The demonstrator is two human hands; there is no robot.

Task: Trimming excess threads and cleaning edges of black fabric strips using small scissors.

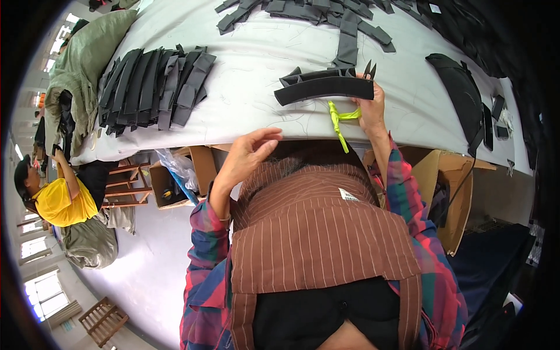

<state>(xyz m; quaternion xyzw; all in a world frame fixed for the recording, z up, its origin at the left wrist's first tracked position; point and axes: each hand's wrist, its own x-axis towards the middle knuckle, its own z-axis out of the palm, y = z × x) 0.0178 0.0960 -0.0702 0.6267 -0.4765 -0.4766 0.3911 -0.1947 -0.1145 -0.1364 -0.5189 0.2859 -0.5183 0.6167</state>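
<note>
At near tabletop (245,111) edge, curved black strip (324,87) lying; your right hand (371,111) clamping snips (369,70) beside it, left hand (248,154) hovering open, empty. Be steadying strip before snipping threads.

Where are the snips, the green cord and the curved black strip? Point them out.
Snips (370,70), head view, on the blades.
Green cord (338,119), head view, on its knot.
Curved black strip (324,88), head view, mid-length.

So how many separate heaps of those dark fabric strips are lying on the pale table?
3: a fanned stack of dark grey fabric strips at left, a scattered pile at the far edge, and curved black pieces by the right hand. More may be hidden.
</note>
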